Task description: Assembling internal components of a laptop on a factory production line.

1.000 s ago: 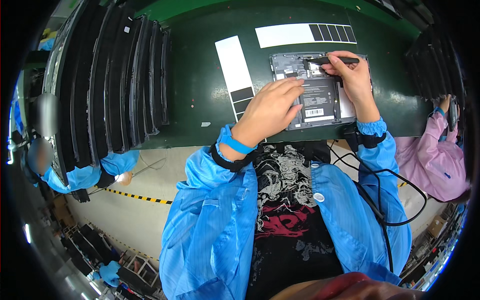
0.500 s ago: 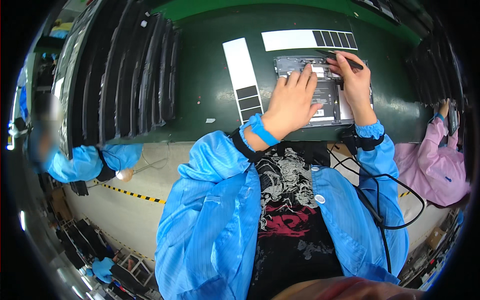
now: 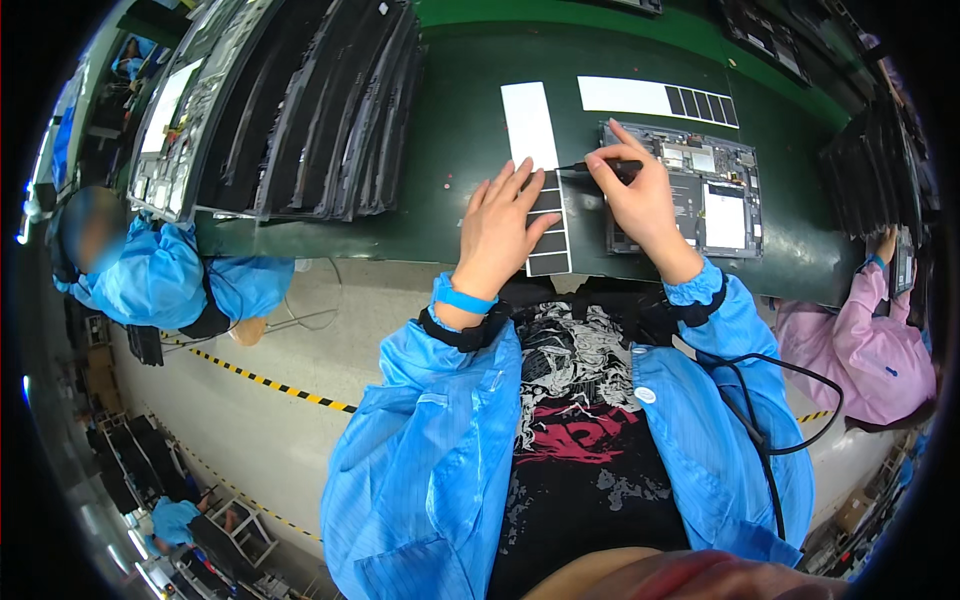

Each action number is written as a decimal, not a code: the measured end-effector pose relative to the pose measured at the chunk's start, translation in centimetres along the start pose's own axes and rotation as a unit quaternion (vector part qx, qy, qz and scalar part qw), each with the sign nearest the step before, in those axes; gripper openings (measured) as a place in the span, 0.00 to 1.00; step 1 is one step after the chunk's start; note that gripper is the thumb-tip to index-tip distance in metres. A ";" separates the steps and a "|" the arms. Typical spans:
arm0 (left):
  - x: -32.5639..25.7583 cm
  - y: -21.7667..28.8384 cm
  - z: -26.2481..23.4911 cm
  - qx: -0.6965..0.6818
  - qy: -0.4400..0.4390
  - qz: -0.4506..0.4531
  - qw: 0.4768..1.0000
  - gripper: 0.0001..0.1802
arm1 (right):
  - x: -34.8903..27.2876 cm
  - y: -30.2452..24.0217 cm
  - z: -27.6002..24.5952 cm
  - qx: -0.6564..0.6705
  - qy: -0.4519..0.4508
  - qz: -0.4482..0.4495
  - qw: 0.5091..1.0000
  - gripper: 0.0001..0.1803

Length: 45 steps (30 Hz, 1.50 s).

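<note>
My left hand (image 3: 495,225) lies with its fingers spread on a white strip (image 3: 527,120) with black rectangular stickers on its near part. Between the fingers of my right hand (image 3: 645,200) are thin black tweezers (image 3: 577,167), whose tip points left to the edge of that strip, by the uppermost black sticker. Whether the tip holds a sticker is too small to tell. Under and beyond my right hand an opened laptop base (image 3: 745,165) rests on the table, with circuit board, dark battery and a white rectangle showing. A second sticker strip (image 3: 622,95) lies just behind it.
Many dark laptop panels stand in a row (image 3: 305,120) on the left of the green table (image 3: 450,110); another stack (image 3: 865,165) is at the right. One person in blue (image 3: 150,285) sits left, one in pink (image 3: 860,350) right. A black cable (image 3: 835,400) loops beside my right arm.
My left hand has moved off the laptop base onto the sticker strip. My right hand has carried the tweezers leftward to that strip. The view has shifted, so the table appears farther right.
</note>
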<state>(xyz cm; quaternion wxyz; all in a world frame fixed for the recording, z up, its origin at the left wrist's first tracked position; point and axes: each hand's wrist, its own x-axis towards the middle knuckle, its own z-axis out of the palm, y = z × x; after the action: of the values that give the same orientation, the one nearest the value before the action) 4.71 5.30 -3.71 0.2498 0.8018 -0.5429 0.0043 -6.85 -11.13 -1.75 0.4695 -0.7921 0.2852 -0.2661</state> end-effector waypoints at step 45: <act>0.3 0.1 0.3 0.016 -0.028 -0.006 0.999 0.31 | 0.2 0.5 0.9 -0.094 0.006 -0.072 0.993 0.10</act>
<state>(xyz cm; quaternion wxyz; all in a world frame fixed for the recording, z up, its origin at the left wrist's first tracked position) 4.64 4.94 -3.82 0.2213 0.8087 -0.5449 -0.0110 -6.23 -10.92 -2.57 0.3706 -0.8497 0.2540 -0.2759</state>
